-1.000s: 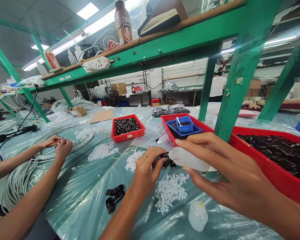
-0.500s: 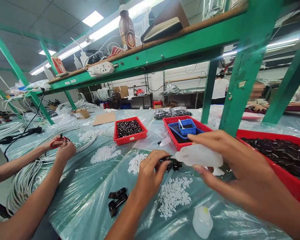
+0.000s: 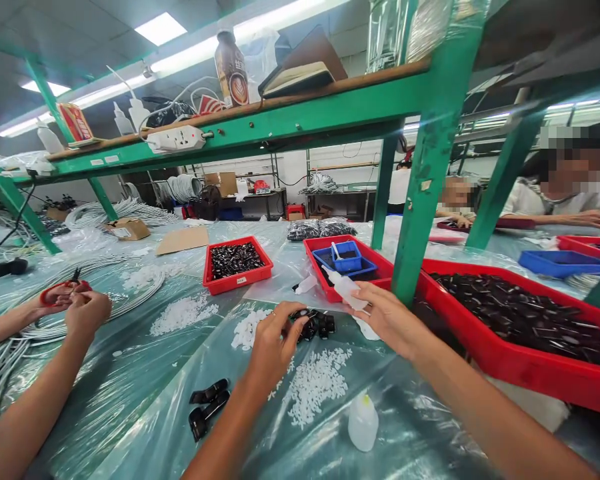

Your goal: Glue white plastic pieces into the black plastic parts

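Observation:
My left hand (image 3: pixel 273 340) is closed in a pinch on a small black plastic part, mostly hidden by the fingers. Just beyond the fingertips lie several shiny black parts (image 3: pixel 325 325). In my right hand (image 3: pixel 387 317) is a white squeeze bottle (image 3: pixel 347 288), its thin nozzle tilted up and to the left, apart from the black part. Below the hands a loose heap of small white pieces (image 3: pixel 317 387) is spread on the plastic sheet. Left of my forearm are more black parts (image 3: pixel 207 403), and a second translucent bottle (image 3: pixel 363 427) stands at the front.
Red trays of black pieces stand behind (image 3: pixel 210 283) and at the right (image 3: pixel 520 373). Another red tray (image 3: pixel 307 250) holds blue bins (image 3: pixel 347 263). A green post (image 3: pixel 425 180) rises beside my right hand. At the left, a co-worker's hands hold red-handled scissors (image 3: pixel 50 293).
The squeeze bottle has moved away from the black part in my left hand, and its nozzle has swung upward. The view has turned to the right.

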`<state>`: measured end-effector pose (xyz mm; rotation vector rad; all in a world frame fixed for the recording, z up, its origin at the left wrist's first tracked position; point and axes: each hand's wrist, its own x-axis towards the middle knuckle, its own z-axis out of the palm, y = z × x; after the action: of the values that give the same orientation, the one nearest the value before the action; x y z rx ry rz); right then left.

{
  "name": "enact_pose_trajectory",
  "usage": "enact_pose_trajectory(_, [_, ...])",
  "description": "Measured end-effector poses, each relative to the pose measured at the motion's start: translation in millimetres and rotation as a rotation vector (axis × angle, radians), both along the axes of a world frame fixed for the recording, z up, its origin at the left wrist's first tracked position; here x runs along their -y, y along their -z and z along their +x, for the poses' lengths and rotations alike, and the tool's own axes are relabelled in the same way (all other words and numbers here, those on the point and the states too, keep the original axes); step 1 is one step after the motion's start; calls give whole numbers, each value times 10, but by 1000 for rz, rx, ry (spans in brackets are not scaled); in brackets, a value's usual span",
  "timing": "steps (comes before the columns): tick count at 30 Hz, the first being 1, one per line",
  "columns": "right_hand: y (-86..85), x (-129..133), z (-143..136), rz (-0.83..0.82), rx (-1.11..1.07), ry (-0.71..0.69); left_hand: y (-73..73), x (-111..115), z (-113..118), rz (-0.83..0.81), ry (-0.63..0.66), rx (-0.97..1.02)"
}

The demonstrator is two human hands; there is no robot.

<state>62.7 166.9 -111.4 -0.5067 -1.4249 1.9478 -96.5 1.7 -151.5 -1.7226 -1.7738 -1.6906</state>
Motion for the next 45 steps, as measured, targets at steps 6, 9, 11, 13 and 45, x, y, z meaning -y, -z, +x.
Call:
enact_pose_trajectory(6, [329, -95, -74, 32, 134, -14, 18, -16, -22, -30, -16, 31])
enact_pose_trajectory(9, [418, -95, -94, 101, 188, -28, 26, -15, -20, -44, -7, 31])
enact_pose_trajectory(11, [470, -117, -110, 161, 219, -7, 30, -14, -20, -48, -3, 30])
enact_pose_trajectory(13, [534, -166, -131, 233, 247, 40, 28, -12, -20, -43, -3, 34])
enact_pose_trajectory(45, [391, 248, -78, 1241, 583, -598, -7, -3, -3, -56, -26, 29])
